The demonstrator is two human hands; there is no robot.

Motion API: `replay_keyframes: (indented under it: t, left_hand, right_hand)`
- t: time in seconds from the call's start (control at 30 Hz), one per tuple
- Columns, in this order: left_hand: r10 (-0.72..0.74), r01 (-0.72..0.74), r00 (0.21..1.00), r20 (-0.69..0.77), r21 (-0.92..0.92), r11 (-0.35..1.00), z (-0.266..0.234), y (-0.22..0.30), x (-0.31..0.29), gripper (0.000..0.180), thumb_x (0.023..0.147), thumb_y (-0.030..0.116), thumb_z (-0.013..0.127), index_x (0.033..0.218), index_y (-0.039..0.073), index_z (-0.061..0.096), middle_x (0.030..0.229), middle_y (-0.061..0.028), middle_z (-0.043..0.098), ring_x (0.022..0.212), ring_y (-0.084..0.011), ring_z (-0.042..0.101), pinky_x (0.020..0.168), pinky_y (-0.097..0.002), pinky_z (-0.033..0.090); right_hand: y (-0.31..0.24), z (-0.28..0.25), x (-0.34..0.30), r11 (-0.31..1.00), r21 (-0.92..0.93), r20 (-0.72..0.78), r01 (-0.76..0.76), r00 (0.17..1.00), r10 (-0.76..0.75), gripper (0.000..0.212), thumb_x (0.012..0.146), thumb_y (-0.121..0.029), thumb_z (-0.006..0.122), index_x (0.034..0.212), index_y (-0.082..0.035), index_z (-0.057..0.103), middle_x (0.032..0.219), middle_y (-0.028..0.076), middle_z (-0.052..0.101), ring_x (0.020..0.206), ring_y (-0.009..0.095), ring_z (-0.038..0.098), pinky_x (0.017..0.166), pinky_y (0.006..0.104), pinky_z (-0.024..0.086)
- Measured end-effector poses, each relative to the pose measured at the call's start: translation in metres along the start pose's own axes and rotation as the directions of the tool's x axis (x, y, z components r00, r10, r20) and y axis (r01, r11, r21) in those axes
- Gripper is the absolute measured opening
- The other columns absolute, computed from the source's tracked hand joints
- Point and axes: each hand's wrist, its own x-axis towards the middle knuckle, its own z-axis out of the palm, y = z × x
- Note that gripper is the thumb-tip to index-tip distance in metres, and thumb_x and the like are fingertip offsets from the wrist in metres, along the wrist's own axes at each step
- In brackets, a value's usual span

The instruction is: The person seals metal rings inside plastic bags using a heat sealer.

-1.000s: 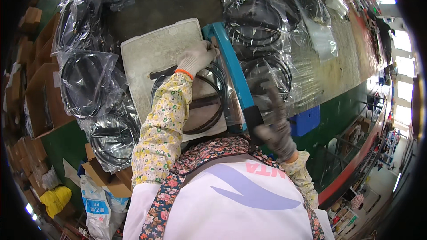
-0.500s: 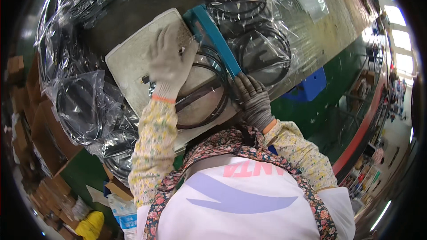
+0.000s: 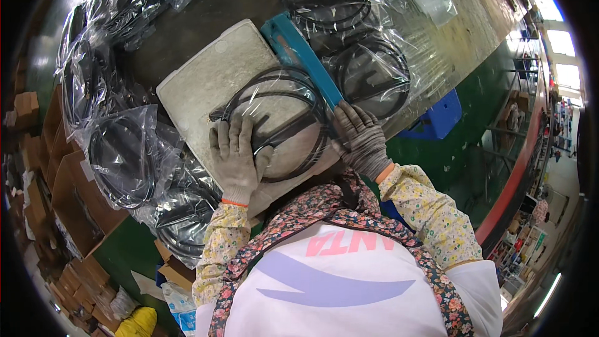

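Note:
A coil of black cable (image 3: 287, 130) lies in a clear plastic bag on a worn off-white board (image 3: 203, 81). My left hand (image 3: 236, 157), in a grey glove, rests at the left side of the coil with its fingers stretched out and the thumb apart. At the coil's right side lies my gloved right hand (image 3: 363, 140), fingers extended, close to the near end of a long, narrow teal box (image 3: 302, 56). Whether the right fingertips pinch the bag's edge cannot be made out. The teal box lies along the board's right edge.
Bagged black cable coils lie to the left (image 3: 121, 159) and to the right (image 3: 373, 78) of the board. More clear bags (image 3: 100, 56) pile up at the far left. A blue plastic piece (image 3: 442, 115) sits beyond the table's right edge. Cardboard boxes (image 3: 78, 193) stand lower left.
My left hand has moved from the upper part of the board down toward me, onto the coil's left side. The board has shifted slightly right. My right hand stays nearly in place.

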Motion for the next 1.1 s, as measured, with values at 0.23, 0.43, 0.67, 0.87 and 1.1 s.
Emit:
replay_keyframes:
  t: [0.23,0.43,0.67,0.87,1.1]
  left_hand:
    - [0.007,-0.009,0.996,-0.084,-0.027,1.000,0.010,-0.005,-0.001,0.071,0.083,0.040,0.064,0.144,0.012,0.041,0.147,-0.0116,0.043,0.135,-0.0379,0.037,0.116,-0.0527,0.020]
    - [-0.007,0.006,0.999,-0.048,-0.007,1.000,0.004,-0.004,0.002,0.067,0.086,0.039,0.059,0.145,0.013,0.039,0.148,-0.0107,0.041,0.137,-0.0373,0.034,0.118,-0.0502,0.019]
    - [-0.041,0.041,0.999,-0.023,-0.011,0.999,0.001,-0.002,0.000,0.069,0.084,0.040,0.059,0.144,0.011,0.041,0.146,-0.0116,0.044,0.135,-0.0374,0.036,0.118,-0.0506,0.019]
    - [-0.066,0.065,0.996,-0.067,-0.027,0.998,0.001,0.001,0.004,0.068,0.083,0.044,0.060,0.141,0.012,0.045,0.143,-0.0101,0.047,0.133,-0.0352,0.039,0.116,-0.0508,0.022]
    - [-0.226,0.227,0.974,-0.026,0.128,0.965,-0.002,0.012,-0.003,0.065,0.090,0.051,0.051,0.143,0.016,0.043,0.148,-0.0084,0.043,0.140,-0.0295,0.032,0.119,-0.0453,0.015]
  right_hand:
    - [0.002,0.001,0.002,0.999,-0.049,0.038,0.021,0.999,-0.019,0.069,0.076,-0.031,0.068,0.138,-0.010,0.047,0.144,0.012,0.044,0.126,0.032,0.046,0.104,0.0474,0.037]
    - [0.011,0.005,0.008,0.990,-0.100,0.103,0.104,0.990,-0.093,0.079,0.076,-0.038,0.067,0.142,-0.005,0.040,0.147,0.016,0.038,0.133,0.033,0.039,0.111,0.0484,0.030]
    - [0.018,0.016,0.000,0.981,-0.112,0.139,0.156,0.980,-0.140,0.085,0.073,-0.041,0.069,0.143,-0.003,0.037,0.147,0.018,0.037,0.133,0.034,0.038,0.111,0.0501,0.030]
    - [0.016,0.006,0.007,0.986,-0.018,0.063,0.166,0.984,-0.165,0.084,0.074,-0.039,0.069,0.142,-0.002,0.037,0.145,0.021,0.038,0.131,0.037,0.040,0.110,0.0507,0.031]
    - [0.029,0.001,0.046,0.929,-0.015,0.187,0.370,0.914,-0.361,0.090,0.076,-0.050,0.065,0.147,-0.005,0.034,0.152,0.015,0.034,0.143,0.036,0.023,0.118,0.0535,0.011]
